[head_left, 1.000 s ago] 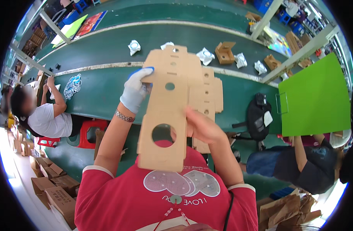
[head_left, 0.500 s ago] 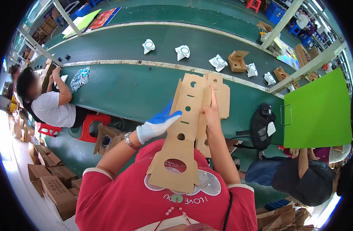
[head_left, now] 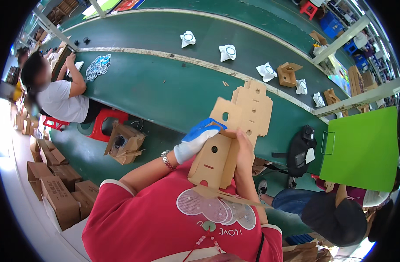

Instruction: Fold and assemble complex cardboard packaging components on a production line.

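A small brown cardboard box is partly folded up in front of my chest, its inside facing me. Round holes and a slot pierce its panels, and a flap with a hole stands up at the far end. My left hand, in a white glove with blue coating, grips the far left edge, fingers curled at the fold. Bare, my right hand presses along the right wall from outside. Just beyond lie flat cardboard blanks in a stack on the green table.
White-wrapped pieces with ring marks and an open box sit on the belt. A black bag and green board are at right. Co-workers sit on both sides. Cartons stand at left.
The flat blank's sides have been bent up into a box shape, with its near end folded too. My left hand has gone from open fingers to gripping the far edge.
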### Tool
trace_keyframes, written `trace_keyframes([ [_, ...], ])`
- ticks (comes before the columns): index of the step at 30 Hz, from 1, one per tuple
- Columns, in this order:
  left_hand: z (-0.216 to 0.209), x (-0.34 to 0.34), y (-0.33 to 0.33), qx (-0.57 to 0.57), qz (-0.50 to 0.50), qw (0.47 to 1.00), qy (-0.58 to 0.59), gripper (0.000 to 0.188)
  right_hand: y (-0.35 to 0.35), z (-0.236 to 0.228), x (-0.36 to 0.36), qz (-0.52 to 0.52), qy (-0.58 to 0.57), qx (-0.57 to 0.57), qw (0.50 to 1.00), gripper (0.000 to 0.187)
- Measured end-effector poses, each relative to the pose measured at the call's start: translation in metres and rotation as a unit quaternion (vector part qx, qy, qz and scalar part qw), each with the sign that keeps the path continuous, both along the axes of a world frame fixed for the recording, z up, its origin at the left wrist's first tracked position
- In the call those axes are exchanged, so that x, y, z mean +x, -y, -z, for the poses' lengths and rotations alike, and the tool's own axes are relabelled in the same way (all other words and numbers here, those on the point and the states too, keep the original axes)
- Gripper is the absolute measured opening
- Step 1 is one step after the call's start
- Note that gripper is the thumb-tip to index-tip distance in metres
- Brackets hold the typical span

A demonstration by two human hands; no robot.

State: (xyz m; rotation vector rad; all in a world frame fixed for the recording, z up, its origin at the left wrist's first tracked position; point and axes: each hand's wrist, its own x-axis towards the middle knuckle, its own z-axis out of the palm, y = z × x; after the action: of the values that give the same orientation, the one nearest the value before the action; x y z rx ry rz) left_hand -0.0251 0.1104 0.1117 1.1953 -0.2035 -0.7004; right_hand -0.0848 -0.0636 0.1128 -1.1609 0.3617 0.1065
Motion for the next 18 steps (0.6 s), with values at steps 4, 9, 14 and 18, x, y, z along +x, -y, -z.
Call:
trace_keyframes([
  [4, 0.007, 0.001, 0.019, 0.038, -0.114, 0.992, 0.049, 0.029, -0.002, -0.004, 0.015, 0.114, -0.011, -0.077, 0.99, 0.03],
  [9, -0.01, 0.014, 0.039, -0.021, -0.268, 0.961, 0.069, 0.037, -0.005, 0.009, 0.035, 0.193, 0.035, -0.055, 0.979, 0.045],
  [14, 0.032, 0.007, 0.011, 0.038, -0.101, 0.987, 0.123, 0.029, 0.002, 0.026, 0.011, 0.118, 0.019, 0.191, 0.974, 0.057],
  [18, 0.051, 0.019, -0.017, -0.023, 0.0, 0.981, -0.19, 0.03, 0.022, 0.029, -0.004, -0.032, 0.091, -0.065, 0.993, 0.022],
])
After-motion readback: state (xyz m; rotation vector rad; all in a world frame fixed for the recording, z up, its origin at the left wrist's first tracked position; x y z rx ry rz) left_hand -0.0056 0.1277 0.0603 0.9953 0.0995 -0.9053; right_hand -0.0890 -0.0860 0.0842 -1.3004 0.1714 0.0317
